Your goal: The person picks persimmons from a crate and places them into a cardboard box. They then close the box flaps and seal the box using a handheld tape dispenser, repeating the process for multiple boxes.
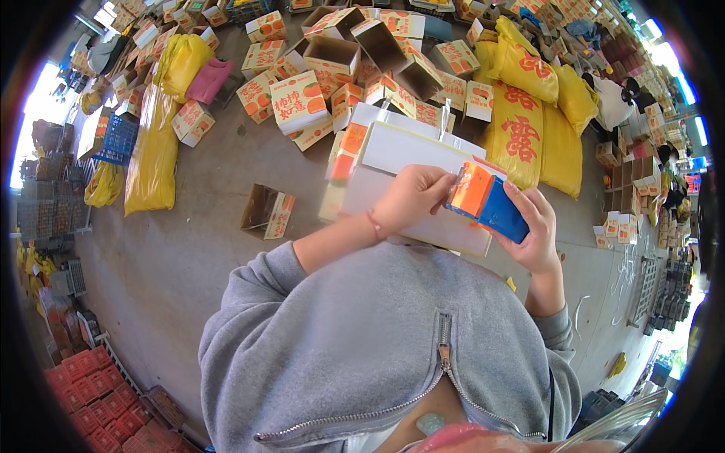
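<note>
My right hand (529, 229) grips the blue body of a tape dispenser (498, 209) that has an orange front part. At the dispenser's orange end, the thumb and fingers of my left hand (416, 195) are pinched against its edge. Whether they hold the end of the tape is too small to tell. Beneath both hands lies a stack of flat cardboard (368, 189), pale on top, with printed orange fruit along its left side. White strapping (444, 116) sticks up at its far side.
Past the stack is a heap of open and closed fruit-printed cartons (340, 62). Yellow woven sacks (515, 136) lie to the right, another long yellow sack (150, 153) to the left. One open carton (266, 212) stands alone on the concrete floor (187, 266). Red crates (102, 396) fill the lower left.
</note>
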